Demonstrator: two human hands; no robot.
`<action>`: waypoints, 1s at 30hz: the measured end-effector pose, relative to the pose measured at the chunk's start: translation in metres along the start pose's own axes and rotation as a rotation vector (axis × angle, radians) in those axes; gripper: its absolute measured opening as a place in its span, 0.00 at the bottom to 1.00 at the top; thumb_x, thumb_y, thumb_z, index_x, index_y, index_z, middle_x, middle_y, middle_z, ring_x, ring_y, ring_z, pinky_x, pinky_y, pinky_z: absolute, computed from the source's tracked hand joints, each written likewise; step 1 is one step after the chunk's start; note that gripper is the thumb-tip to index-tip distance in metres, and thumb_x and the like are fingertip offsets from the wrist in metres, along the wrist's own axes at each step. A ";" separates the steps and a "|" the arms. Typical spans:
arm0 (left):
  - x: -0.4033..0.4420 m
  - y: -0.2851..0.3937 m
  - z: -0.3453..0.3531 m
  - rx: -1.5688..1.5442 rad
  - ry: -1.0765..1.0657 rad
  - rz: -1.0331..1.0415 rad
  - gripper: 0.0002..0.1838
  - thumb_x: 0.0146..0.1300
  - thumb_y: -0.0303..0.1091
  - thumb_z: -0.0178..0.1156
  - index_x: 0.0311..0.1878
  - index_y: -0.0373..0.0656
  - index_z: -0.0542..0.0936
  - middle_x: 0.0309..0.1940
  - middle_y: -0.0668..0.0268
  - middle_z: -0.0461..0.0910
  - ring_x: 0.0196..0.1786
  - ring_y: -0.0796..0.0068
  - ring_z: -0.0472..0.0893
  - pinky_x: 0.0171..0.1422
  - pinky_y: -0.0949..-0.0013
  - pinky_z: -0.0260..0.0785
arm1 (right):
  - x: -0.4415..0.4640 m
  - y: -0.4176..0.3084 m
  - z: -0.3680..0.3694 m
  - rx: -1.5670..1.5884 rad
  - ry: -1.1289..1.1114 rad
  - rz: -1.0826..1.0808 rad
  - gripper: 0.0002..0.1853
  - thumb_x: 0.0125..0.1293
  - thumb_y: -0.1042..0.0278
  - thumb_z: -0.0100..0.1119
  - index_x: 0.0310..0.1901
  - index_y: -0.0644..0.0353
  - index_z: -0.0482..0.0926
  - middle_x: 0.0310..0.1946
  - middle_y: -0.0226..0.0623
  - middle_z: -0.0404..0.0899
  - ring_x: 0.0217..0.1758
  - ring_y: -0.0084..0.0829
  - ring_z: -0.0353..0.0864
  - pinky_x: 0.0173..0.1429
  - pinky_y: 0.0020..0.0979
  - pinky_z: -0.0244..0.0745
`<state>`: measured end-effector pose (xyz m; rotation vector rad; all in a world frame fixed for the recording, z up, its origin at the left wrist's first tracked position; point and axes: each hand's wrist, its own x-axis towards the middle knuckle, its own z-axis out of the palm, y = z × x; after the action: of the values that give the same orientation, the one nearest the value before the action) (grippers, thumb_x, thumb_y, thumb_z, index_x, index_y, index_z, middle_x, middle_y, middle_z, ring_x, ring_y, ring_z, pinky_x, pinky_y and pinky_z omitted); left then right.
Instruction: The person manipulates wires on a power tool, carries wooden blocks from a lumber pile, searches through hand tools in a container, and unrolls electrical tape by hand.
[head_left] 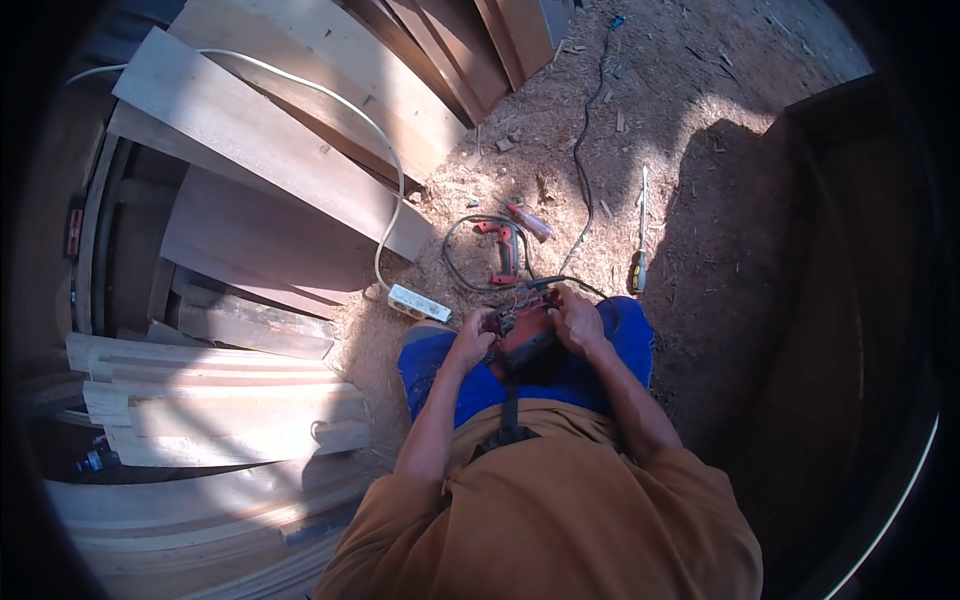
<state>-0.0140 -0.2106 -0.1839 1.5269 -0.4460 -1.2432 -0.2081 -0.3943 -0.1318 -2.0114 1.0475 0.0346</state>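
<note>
Sawdusty ground [680,70], upper right; at centre, we grasp red housing [528,335] between left hand [473,338] and right hand [578,318], axis roughly crosswise.

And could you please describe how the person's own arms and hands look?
Brown sleeves end near the elbows, leaving both forearms bare. The left hand and right hand wear no gloves, and no watch or bracelet shows.

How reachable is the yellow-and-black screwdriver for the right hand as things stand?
Likely yes: the screwdriver lies uncovered on the ground just beyond the right knee. The right hand is busy at the red tool, so it may need to let go first.
</note>
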 end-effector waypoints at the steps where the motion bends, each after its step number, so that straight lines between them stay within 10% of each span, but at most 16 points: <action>1: -0.003 -0.007 0.002 0.138 0.027 0.079 0.16 0.71 0.27 0.53 0.60 0.39 0.76 0.40 0.60 0.83 0.46 0.71 0.84 0.52 0.65 0.77 | 0.001 0.001 0.000 0.010 -0.006 0.012 0.28 0.69 0.60 0.60 0.68 0.57 0.69 0.53 0.53 0.81 0.59 0.55 0.79 0.63 0.50 0.74; 5: -0.009 0.010 0.011 0.594 0.101 0.113 0.19 0.68 0.23 0.54 0.62 0.44 0.77 0.45 0.55 0.85 0.52 0.63 0.86 0.57 0.61 0.76 | 0.014 -0.001 0.004 -0.033 -0.041 0.023 0.25 0.71 0.59 0.57 0.68 0.53 0.70 0.54 0.52 0.82 0.59 0.54 0.80 0.64 0.49 0.74; 17: 0.043 0.029 0.003 0.600 0.146 0.257 0.21 0.68 0.22 0.57 0.63 0.45 0.77 0.45 0.53 0.87 0.50 0.58 0.87 0.52 0.61 0.77 | 0.044 -0.004 -0.005 0.026 -0.016 0.211 0.17 0.72 0.55 0.55 0.56 0.53 0.78 0.51 0.48 0.85 0.57 0.51 0.82 0.62 0.48 0.74; 26: 0.023 0.039 -0.002 0.843 0.256 -0.104 0.16 0.68 0.46 0.66 0.42 0.41 0.82 0.32 0.62 0.85 0.31 0.66 0.84 0.36 0.65 0.74 | 0.047 0.005 -0.006 0.009 -0.050 0.177 0.16 0.71 0.55 0.58 0.54 0.53 0.80 0.46 0.51 0.84 0.53 0.53 0.83 0.58 0.49 0.75; 30: 0.007 0.039 0.015 0.034 0.124 -0.471 0.23 0.71 0.56 0.60 0.43 0.42 0.82 0.34 0.67 0.85 0.28 0.78 0.81 0.32 0.72 0.72 | 0.042 0.004 -0.009 0.038 -0.051 0.193 0.15 0.71 0.55 0.57 0.54 0.51 0.81 0.49 0.47 0.85 0.56 0.51 0.82 0.61 0.48 0.75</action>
<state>-0.0116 -0.2376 -0.1516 1.7893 -0.0218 -1.4892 -0.1862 -0.4294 -0.1442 -1.8601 1.1975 0.1658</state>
